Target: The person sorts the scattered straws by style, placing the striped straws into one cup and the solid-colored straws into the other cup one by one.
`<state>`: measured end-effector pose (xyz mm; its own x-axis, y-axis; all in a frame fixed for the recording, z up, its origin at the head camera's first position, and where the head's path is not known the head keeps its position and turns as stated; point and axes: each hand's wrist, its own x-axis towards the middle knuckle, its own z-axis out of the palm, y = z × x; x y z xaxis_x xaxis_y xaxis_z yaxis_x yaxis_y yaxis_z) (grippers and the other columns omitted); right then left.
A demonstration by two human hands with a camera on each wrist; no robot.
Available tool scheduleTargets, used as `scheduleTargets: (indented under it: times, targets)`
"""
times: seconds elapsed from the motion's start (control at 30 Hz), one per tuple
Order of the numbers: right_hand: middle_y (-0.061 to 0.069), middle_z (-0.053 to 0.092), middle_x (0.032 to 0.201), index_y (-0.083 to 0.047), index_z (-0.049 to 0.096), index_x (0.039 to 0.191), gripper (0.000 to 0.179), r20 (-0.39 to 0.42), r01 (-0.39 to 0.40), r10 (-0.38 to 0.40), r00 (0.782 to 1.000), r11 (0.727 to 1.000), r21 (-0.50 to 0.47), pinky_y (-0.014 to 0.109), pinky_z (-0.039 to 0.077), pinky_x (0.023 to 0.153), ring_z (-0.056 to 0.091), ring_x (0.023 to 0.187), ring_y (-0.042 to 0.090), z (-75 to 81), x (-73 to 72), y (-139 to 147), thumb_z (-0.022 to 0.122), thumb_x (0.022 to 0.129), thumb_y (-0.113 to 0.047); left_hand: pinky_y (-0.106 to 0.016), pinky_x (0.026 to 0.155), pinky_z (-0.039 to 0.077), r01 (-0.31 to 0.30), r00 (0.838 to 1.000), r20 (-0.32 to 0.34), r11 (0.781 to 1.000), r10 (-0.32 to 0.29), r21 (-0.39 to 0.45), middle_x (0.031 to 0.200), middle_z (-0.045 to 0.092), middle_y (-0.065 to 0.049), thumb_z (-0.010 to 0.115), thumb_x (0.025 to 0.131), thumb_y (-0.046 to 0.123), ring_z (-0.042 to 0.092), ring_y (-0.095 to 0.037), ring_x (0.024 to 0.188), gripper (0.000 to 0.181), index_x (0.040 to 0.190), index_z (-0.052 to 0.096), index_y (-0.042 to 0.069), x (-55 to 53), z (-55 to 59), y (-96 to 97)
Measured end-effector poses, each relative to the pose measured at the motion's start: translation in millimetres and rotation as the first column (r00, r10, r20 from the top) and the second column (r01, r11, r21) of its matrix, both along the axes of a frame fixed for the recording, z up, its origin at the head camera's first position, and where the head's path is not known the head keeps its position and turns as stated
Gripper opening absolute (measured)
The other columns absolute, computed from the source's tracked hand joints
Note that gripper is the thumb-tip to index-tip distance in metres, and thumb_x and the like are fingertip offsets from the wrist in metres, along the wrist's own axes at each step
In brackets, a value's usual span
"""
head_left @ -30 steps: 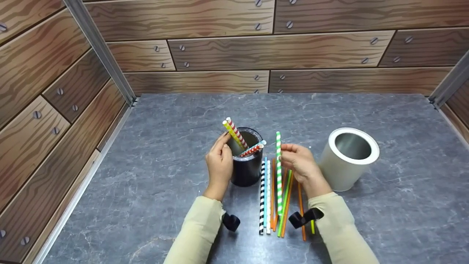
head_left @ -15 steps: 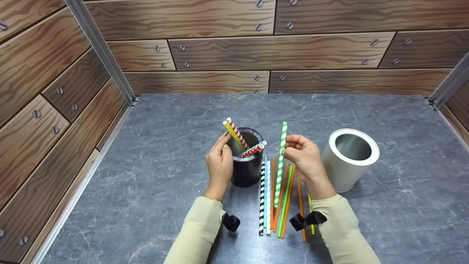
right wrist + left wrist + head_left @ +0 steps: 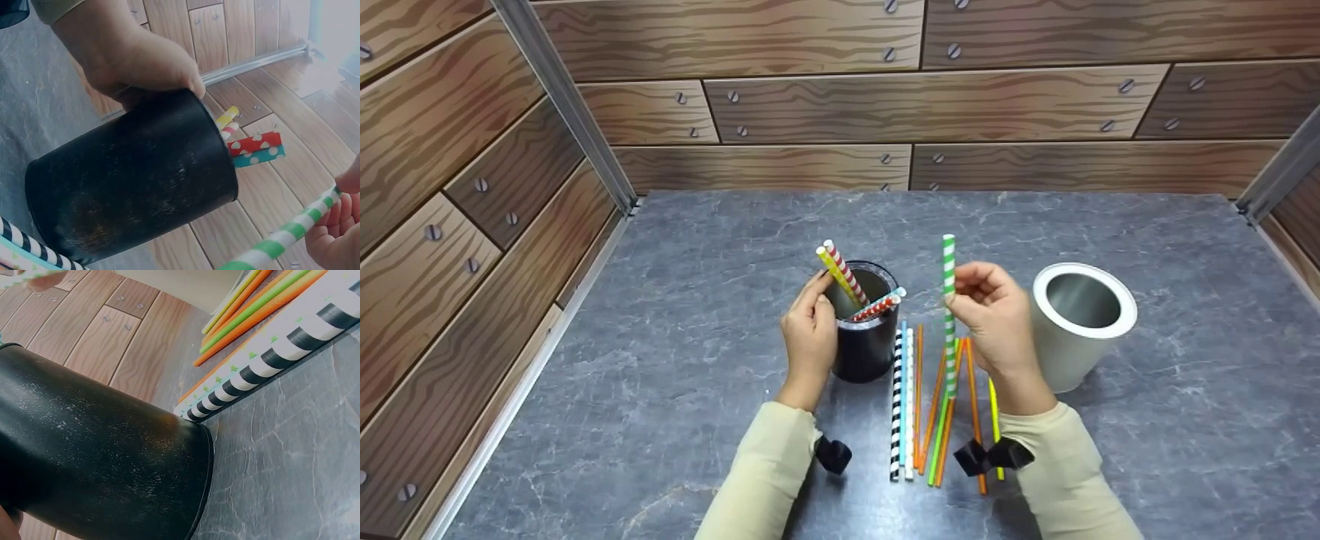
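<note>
My left hand (image 3: 810, 327) holds the black can (image 3: 864, 352) at its left side, fingers reaching up to the rim. Out of that can lean a yellow paper straw (image 3: 838, 271) and a red-and-white striped one (image 3: 849, 276). A red dotted straw (image 3: 256, 144) and a blue dotted straw (image 3: 264, 158) lean out on the right side. Between thumb and fingers my right hand (image 3: 997, 315) pinches a green-and-white striped paper straw (image 3: 949, 262), held upright above the other straws. In the right wrist view the same straw runs up to the pinching fingers.
On the grey table lie a black-and-white striped straw (image 3: 895, 435), a white one (image 3: 910, 442) and several orange straws (image 3: 976, 420), with a yellow straw (image 3: 995, 412) under the right wrist. To the right stands a white can (image 3: 1061, 360). Wood-patterned walls enclose the table.
My right hand has lifted the green-and-white striped straw up and slightly right, away from the straws on the table. The left hand and the black can have stayed put.
</note>
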<state>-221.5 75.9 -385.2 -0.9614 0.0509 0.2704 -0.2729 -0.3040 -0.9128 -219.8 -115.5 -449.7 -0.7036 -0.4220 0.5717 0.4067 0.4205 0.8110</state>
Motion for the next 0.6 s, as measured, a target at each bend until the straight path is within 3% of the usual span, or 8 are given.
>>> scheduleTargets:
  times: [0.3,0.6]
  targets:
    - [0.001,0.061,0.075,-0.006,0.061,0.081,0.034,-0.032,0.008,-0.008,0.999,1.000,-0.005,0.016,0.047,0.060,0.055,0.068,0.010,6.5,5.0,-0.9,0.053,0.068,0.024,-0.035,0.094,0.047,-0.005,1.000,-0.008,1.000,0.005,-0.010,0.116,0.064,-0.014,0.044,0.084,-0.001,0.060,-0.027,0.110,0.032,0.107,0.068,-0.002,-0.8,0.5,0.2]
    - [0.002,0.058,0.073,-0.006,0.060,0.081,0.035,-0.089,0.026,-0.035,0.995,0.995,-0.094,0.016,0.047,0.058,0.053,0.067,0.010,12.6,8.6,-3.0,0.051,0.067,0.024,-0.038,0.090,0.048,0.000,1.000,0.001,1.000,0.000,0.000,0.116,0.064,-0.013,0.044,0.084,-0.002,0.059,-0.028,0.110,0.033,0.107,0.068,-0.001,-0.6,-0.3,0.2]
